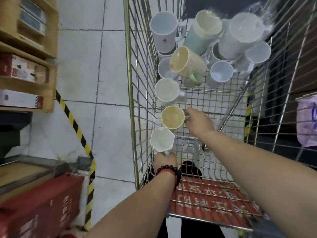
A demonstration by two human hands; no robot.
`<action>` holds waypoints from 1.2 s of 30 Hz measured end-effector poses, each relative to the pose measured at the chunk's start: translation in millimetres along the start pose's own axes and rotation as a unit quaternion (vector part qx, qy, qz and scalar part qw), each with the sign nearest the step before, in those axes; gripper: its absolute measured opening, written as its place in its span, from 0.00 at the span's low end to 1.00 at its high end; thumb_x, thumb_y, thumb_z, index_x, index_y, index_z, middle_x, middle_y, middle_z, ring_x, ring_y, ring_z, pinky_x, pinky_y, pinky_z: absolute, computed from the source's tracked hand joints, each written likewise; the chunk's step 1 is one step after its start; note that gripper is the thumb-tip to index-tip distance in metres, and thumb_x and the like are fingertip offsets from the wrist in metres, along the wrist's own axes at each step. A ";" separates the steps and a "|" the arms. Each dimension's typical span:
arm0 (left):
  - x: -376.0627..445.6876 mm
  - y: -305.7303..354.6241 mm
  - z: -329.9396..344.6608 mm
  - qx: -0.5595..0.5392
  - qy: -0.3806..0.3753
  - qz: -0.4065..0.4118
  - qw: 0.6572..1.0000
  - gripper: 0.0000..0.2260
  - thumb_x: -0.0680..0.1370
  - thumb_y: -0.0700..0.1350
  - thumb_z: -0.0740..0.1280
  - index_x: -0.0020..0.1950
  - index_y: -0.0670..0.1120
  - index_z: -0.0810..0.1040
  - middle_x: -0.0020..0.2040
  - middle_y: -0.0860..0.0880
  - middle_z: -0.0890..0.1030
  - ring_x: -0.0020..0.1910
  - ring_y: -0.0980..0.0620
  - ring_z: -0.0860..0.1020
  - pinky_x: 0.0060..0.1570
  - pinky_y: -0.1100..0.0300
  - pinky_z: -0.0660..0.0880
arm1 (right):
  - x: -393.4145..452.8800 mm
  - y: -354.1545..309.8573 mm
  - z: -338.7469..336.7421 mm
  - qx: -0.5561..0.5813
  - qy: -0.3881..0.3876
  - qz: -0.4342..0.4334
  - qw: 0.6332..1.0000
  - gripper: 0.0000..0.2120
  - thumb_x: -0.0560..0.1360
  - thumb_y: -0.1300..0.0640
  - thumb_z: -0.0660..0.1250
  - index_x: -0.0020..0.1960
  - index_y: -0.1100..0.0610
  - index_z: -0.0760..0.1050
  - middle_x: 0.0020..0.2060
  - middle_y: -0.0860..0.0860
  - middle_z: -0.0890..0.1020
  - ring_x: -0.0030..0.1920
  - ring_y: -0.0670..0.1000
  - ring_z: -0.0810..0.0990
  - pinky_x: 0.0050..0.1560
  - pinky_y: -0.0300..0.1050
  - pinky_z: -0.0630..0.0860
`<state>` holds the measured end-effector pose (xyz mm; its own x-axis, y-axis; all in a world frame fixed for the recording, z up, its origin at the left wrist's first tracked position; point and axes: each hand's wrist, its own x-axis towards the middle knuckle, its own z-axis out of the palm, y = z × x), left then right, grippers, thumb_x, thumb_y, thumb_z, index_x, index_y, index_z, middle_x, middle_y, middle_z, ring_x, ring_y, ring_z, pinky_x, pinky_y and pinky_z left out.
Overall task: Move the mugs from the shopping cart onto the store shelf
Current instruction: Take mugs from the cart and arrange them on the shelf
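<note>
Several mugs lie in the wire shopping cart [142, 93]. My left hand [165, 161], with a bead bracelet at the wrist, grips the handle of a white hexagonal mug [162, 139] near the cart's left wall. My right hand [199, 121] holds the handle of a tan round mug [172, 117] just above it. Farther along the left wall sit a cream mug [167, 91] and a grey mug [165, 68]. A yellow mug [187, 63], a green mug [202, 31] and pale white mugs [245, 33] pile at the far end.
A wooden store shelf [29, 48] with boxed goods stands at the left across a tiled floor [96, 66]. Yellow-black hazard tape [75, 127] edges a step, and a red crate [39, 203] sits at lower left. A red seat flap [211, 198] lies near me.
</note>
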<state>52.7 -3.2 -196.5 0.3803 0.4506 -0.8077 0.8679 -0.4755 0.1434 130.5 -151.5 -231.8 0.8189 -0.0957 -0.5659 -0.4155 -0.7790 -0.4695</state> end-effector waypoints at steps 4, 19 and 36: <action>-21.6 3.3 -7.0 0.032 0.013 0.086 0.996 0.11 0.78 0.51 0.60 0.38 0.48 0.74 0.34 0.50 0.77 0.36 0.48 0.77 0.38 0.57 0.74 | -30.4 7.6 -11.3 0.004 0.017 0.010 1.000 0.03 0.80 0.51 0.60 0.49 0.48 0.72 0.45 0.50 0.81 0.46 0.56 0.78 0.39 0.47 0.70; -171.4 102.3 -109.3 0.119 0.042 0.546 0.828 0.22 0.80 0.62 0.51 0.59 0.47 0.74 0.51 0.48 0.75 0.48 0.48 0.74 0.43 0.54 0.72 | -211.3 -27.8 -175.1 0.308 0.360 0.129 0.871 0.08 0.76 0.51 0.68 0.41 0.52 0.75 0.32 0.45 0.76 0.33 0.43 0.72 0.32 0.33 0.66; -431.5 76.8 -131.7 0.059 -0.169 0.866 0.467 0.20 0.78 0.61 0.58 0.36 0.46 0.68 0.33 0.51 0.67 0.33 0.54 0.63 0.33 0.61 0.54 | -551.9 -78.6 -199.6 0.355 0.726 0.222 0.546 0.11 0.77 0.54 0.68 0.36 0.52 0.73 0.28 0.39 0.74 0.28 0.39 0.69 0.29 0.31 0.64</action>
<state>-2.6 -134.7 238.3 0.3897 -0.8221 0.4150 -0.6795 0.0475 0.7321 -209.8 -161.1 252.8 -0.1884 -0.9689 0.1604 -0.3279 -0.0919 -0.9402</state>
